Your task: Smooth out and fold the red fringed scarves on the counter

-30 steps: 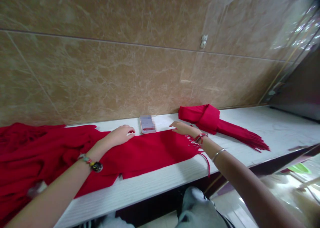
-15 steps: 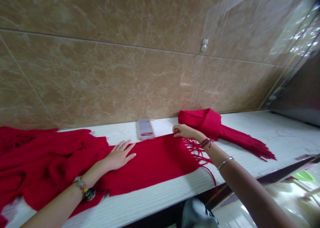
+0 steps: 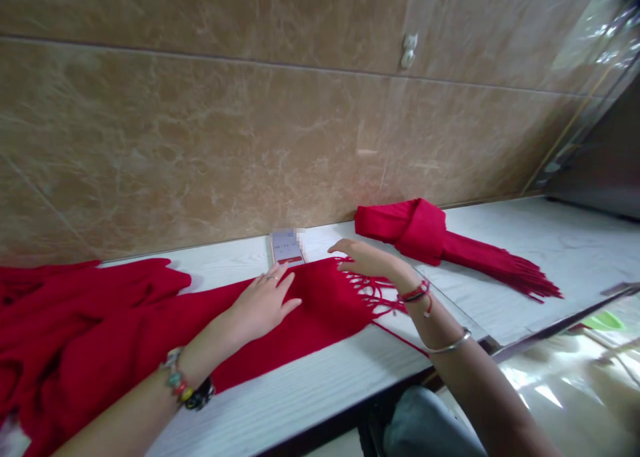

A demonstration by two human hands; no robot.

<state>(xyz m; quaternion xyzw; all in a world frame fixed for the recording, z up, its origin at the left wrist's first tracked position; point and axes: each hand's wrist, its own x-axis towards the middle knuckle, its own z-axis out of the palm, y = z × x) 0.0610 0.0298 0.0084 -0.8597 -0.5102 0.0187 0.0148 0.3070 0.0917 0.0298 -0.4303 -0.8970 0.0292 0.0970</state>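
Note:
A red fringed scarf [image 3: 327,303] lies stretched out along the white counter, its fringe toward the right. My left hand [image 3: 263,305], fingers spread, rests on or just over the middle of the cloth. At the scarf's far right corner, by the fringe, is my right hand [image 3: 367,258]; its fingers are stretched out and loosely apart, with nothing visibly gripped. Further left the red fabric bunches into a loose heap [image 3: 90,330]. A second red scarf [image 3: 425,229], folded over on itself with its fringed tail pointing right, lies beyond my right hand.
A phone-like flat object [image 3: 286,245], partly blurred out, sits behind the scarf near the wall. Brown marbled tiles [image 3: 215,150] rise behind the white counter [image 3: 280,403]. A small white hook [image 3: 409,51] is fixed to the wall. A green basin [image 3: 604,321] shows beyond the counter's front edge.
My left hand has moved right along the scarf. My right hand's pinch at the scarf's corner has opened. The stretched cloth has shifted slightly left at its fringe, and the view has tilted down.

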